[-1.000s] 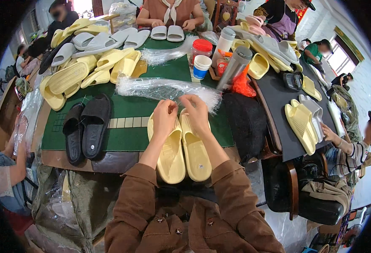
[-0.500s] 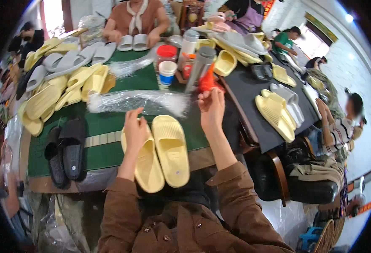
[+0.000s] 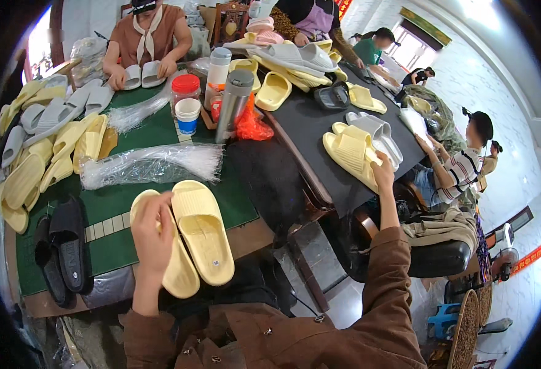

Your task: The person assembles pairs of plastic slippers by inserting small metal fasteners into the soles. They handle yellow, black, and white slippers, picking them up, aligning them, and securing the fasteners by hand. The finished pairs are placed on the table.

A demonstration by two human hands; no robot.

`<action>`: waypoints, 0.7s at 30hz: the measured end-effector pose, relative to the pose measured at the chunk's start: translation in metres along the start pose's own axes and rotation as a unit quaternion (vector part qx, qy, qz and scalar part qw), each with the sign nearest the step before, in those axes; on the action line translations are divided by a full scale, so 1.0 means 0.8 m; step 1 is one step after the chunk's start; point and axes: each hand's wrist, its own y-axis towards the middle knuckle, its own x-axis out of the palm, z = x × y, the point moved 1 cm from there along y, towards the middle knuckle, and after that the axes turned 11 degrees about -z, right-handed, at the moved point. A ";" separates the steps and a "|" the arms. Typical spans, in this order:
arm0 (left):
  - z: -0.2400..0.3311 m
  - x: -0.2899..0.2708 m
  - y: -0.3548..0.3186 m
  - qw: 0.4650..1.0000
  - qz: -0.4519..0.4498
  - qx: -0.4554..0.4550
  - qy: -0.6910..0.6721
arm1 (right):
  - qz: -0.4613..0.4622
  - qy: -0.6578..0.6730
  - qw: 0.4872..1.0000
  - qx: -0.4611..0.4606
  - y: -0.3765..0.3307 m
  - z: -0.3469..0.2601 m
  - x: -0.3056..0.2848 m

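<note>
At the near edge of the green-topped table lie two pale yellow slippers side by side. The right slipper [image 3: 206, 240] shows fully, with a small label on its heel. My left hand [image 3: 152, 230], fingers curled, covers the upper part of the left slipper [image 3: 180, 277]; what its fingertips hold, if anything, is hidden. My right arm stretches out to the black table on the right. There my right hand [image 3: 383, 172] pinches the side of a yellow slipper [image 3: 350, 154], one of a pair lying beside a pair of grey slippers [image 3: 378, 132].
Black slippers [image 3: 69, 249] stand at the left. Beyond my hands lies a bundle of clear plastic ties [image 3: 154, 160]. A paper cup [image 3: 187, 117], a steel flask [image 3: 235, 104] and a red plastic bag [image 3: 252, 123] stand behind it. Several people work around the tables.
My right hand has moved from above the green table's slippers to the yellow slippers on the black table. My left hand stays by the left slipper. The view has turned right.
</note>
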 end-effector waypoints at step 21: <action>-0.027 0.046 -0.095 0.945 -0.096 -0.103 0.296 | -0.173 -0.076 0.980 -0.054 0.021 -0.036 0.036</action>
